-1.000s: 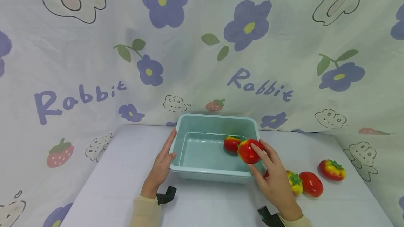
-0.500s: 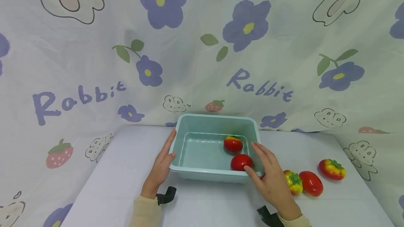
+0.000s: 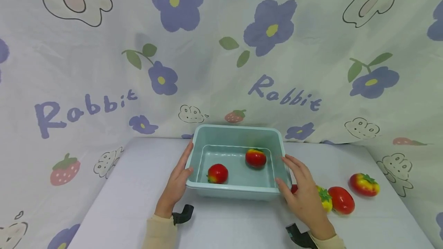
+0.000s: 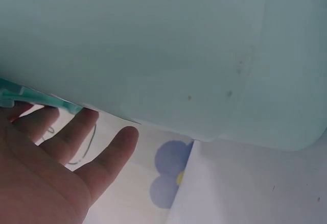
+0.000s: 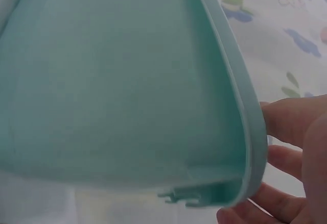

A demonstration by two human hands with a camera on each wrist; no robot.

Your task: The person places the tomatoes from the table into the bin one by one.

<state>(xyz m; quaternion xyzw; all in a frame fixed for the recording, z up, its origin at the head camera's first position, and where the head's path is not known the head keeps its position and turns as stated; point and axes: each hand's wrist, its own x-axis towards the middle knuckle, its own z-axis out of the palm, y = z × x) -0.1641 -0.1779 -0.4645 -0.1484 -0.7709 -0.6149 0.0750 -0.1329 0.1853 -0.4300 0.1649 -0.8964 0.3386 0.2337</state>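
In the head view a pale green plastic bin (image 3: 238, 193) stands on the table, with two toy fruits inside. One red fruit (image 3: 218, 173) lies near the front left corner. The other, a red and yellow fruit (image 3: 255, 158), lies towards the right. My left hand (image 3: 175, 185) rests along the bin's left side with extended fingers. At the right side my right hand (image 3: 302, 193) has its fingers spread beside the rim. Both wrist views show bare fingers near the bin's edge, holding no fruit: the left hand (image 4: 56, 163) and the right hand (image 5: 291, 168).
To the right lie a red fruit (image 3: 341, 200), a yellow fruit (image 3: 326, 200) with a green leafy top, and a red-yellow fruit (image 3: 364, 185). Part of another red fruit (image 3: 294, 188) shows behind my right hand. A patterned cloth (image 3: 221, 68) hangs behind the white table (image 3: 235, 226).
My right hand has let go of a red fruit, which rolled across the bin from the right to the front left. That hand then drew back slightly to the right. My left hand stays put.
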